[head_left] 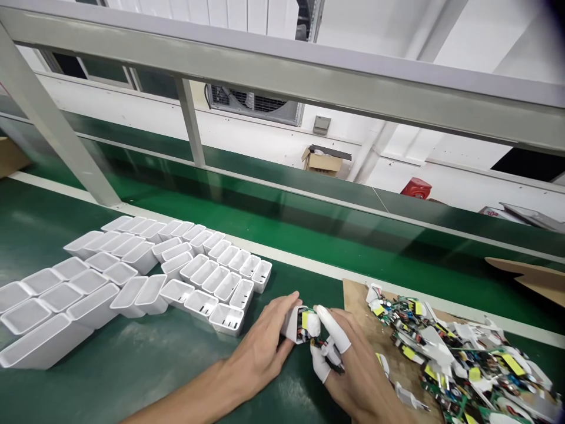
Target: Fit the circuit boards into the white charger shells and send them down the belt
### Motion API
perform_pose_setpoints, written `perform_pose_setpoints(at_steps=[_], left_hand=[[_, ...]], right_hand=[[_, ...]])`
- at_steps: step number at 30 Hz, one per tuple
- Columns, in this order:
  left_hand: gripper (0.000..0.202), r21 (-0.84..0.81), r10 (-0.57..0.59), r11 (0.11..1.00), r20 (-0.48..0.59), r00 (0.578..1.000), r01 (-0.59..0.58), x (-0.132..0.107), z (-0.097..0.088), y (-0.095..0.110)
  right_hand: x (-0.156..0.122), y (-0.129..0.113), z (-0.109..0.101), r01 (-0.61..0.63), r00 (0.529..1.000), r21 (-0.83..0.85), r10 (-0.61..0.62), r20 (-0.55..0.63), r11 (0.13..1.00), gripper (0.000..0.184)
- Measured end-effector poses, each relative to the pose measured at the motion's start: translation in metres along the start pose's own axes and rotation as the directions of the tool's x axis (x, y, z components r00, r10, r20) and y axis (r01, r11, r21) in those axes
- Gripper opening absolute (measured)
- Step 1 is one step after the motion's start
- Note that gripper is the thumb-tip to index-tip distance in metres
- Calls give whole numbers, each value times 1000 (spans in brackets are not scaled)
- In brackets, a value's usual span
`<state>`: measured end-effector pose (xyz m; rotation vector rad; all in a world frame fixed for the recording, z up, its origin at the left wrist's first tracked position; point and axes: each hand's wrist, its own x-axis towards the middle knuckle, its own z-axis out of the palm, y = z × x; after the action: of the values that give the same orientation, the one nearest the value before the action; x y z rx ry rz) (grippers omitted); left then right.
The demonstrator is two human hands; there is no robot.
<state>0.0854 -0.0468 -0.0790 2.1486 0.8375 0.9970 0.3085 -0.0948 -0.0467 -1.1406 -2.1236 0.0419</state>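
My left hand [260,347] grips a small white plastic charger shell [292,324] just above the green bench mat. My right hand [348,368], with white finger cots on the thumb and two fingers, pinches a circuit board [305,323] that sits partly inside the shell's open end. Both hands meet near the front middle of the view, between the rows of empty shells and the heap of boards.
Several empty white shells [132,277] stand in rows at the left on the green mat [132,365]. A heap of circuit boards [459,359] lies on brown cardboard [357,294] at the right. A green conveyor belt [309,229] and grey frame rail [282,76] run behind.
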Motion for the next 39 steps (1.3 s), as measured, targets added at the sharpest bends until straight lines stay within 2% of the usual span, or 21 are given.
perform_pose_setpoints(at_steps=[19, 32, 39], left_hand=[[78, -2, -40, 999, 22, 999, 40, 1, -1, 5], [80, 1, -34, 999, 20, 999, 34, 2, -2, 9], [80, -1, -40, 999, 23, 999, 40, 1, 0, 6]], right_hand=[[3, 3, -8, -33, 999, 68, 31, 27, 997, 71], [4, 2, -15, 27, 999, 39, -27, 18, 999, 73], [-1, 2, -9, 11, 999, -7, -11, 40, 1000, 74]])
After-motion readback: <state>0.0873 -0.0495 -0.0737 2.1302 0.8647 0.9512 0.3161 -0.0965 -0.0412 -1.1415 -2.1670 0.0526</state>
